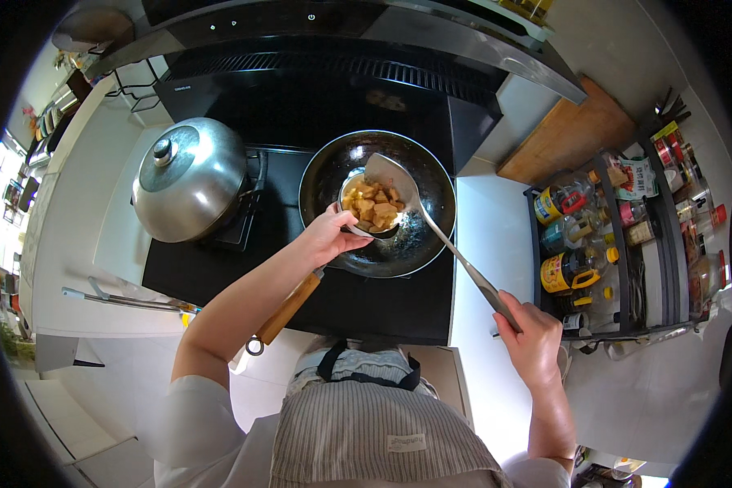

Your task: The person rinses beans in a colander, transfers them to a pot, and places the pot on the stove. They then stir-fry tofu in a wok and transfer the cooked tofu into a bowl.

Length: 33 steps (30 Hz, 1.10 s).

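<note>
My left hand [332, 235] grips the rim of a small bowl, held over the dark wok [424, 244]. Chunks of brown cooked food [375, 207], perhaps meat, fill the bowl, and most of its wall is hidden by them and my fingers. In my right hand [531, 335] is the handle of a metal wok spatula [396, 174]. Its broad blade lies over the far right side of the bowl, against the food. Glossy liquid or oil coats the wok's bottom. The wok's wooden handle [290, 308] points toward me, below my left forearm.
A wok or pot with a domed steel lid [192, 183] stands on the left burner of the black cooktop [366, 311]. The range hood [341, 67] overhangs the back. At right, a rack [537, 262] holds several bottles and jars, near a wooden cutting board [576, 137].
</note>
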Each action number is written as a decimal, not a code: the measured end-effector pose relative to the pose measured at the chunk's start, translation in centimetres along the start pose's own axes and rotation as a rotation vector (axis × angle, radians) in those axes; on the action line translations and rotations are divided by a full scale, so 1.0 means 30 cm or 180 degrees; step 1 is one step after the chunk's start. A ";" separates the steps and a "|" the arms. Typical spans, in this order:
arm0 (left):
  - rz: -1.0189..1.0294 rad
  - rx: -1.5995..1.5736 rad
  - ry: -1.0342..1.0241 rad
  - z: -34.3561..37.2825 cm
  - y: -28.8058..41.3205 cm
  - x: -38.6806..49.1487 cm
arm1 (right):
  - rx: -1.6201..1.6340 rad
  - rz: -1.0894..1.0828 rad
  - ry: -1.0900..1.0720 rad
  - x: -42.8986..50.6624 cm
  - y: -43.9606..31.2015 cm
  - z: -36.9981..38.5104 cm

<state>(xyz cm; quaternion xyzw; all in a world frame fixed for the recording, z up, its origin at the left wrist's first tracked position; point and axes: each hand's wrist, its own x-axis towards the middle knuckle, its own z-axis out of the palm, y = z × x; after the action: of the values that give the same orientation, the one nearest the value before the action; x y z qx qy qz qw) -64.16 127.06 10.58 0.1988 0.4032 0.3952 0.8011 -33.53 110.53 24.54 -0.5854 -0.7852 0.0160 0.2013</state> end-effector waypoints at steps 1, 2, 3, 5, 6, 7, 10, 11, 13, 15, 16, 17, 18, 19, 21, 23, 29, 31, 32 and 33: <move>-0.0017 -0.0018 -0.0056 0.001 -0.001 0.004 | -0.0245 -0.0135 0.0016 -0.007 0.000 -0.008; -0.0031 -0.0039 -0.0108 0.001 -0.001 0.006 | -0.0487 -0.0274 0.0031 -0.015 0.002 -0.017; -0.0045 -0.0060 -0.0164 0.004 0.000 0.007 | -0.0733 -0.0412 0.0046 -0.023 0.006 -0.024; -0.0125 -0.0266 -0.0163 -0.021 -0.012 0.029 | -0.0647 -0.0330 0.0108 -0.034 0.015 -0.026; -0.0165 -0.0367 -0.0164 -0.019 -0.011 0.031 | -0.0605 -0.0288 0.0141 -0.037 0.021 -0.026; -0.0097 -0.0307 -0.0173 -0.019 -0.013 0.030 | -0.0278 -0.0075 0.0224 -0.038 0.028 -0.020; 0.0009 -0.0294 -0.0210 -0.023 -0.009 0.009 | 0.0683 0.0487 0.0441 -0.031 0.041 -0.004; -0.0019 -0.0401 -0.0230 -0.041 0.001 -0.005 | 0.0822 0.0731 0.0325 -0.018 0.040 -0.011; -0.0049 -0.0512 -0.0232 -0.057 0.026 -0.049 | 0.1087 0.1251 0.0095 0.013 0.045 -0.028; 0.0093 -0.0685 -0.0232 -0.081 0.046 -0.100 | 0.1001 0.1268 0.0037 0.051 0.065 -0.022; 0.0251 -0.0642 -0.0152 -0.088 0.057 -0.134 | 0.0868 0.1209 -0.0078 0.075 0.090 -0.019; 0.0436 -0.0650 -0.0137 -0.101 0.061 -0.160 | 0.0737 0.1148 -0.0197 0.103 0.109 -0.017; 0.0553 -0.0566 -0.0010 -0.127 0.066 -0.189 | 0.0526 0.1153 -0.0383 0.142 0.121 -0.011; 0.0649 -0.0484 0.0081 -0.140 0.069 -0.208 | 0.0334 0.1215 -0.0572 0.179 0.133 -0.014; 0.0788 -0.0387 0.0079 -0.162 0.068 -0.250 | -0.0037 0.1318 -0.0952 0.257 0.154 -0.016; 0.0868 -0.0285 0.0066 -0.202 0.065 -0.290 | -0.0118 0.1169 -0.1029 0.337 0.161 -0.013; 0.0943 -0.0482 0.0091 -0.220 0.038 -0.370 | -0.0304 0.0471 -0.1061 0.582 0.192 0.056; 0.0930 -0.0504 0.0113 -0.231 0.029 -0.378 | -0.0290 -0.0114 -0.0861 0.621 0.162 0.091; 0.0955 -0.0467 0.0163 -0.229 0.026 -0.388 | -0.0399 -0.0160 -0.0965 0.625 0.131 0.087; 0.0984 -0.0449 0.0226 -0.231 0.020 -0.402 | -0.0510 -0.0226 -0.1085 0.636 0.083 0.074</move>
<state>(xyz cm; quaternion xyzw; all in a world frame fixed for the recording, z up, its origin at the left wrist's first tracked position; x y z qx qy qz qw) -74.38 117.84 12.72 0.1877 0.3671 0.5478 0.7279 -36.45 129.43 27.52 -0.5603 -0.8268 0.0452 0.0186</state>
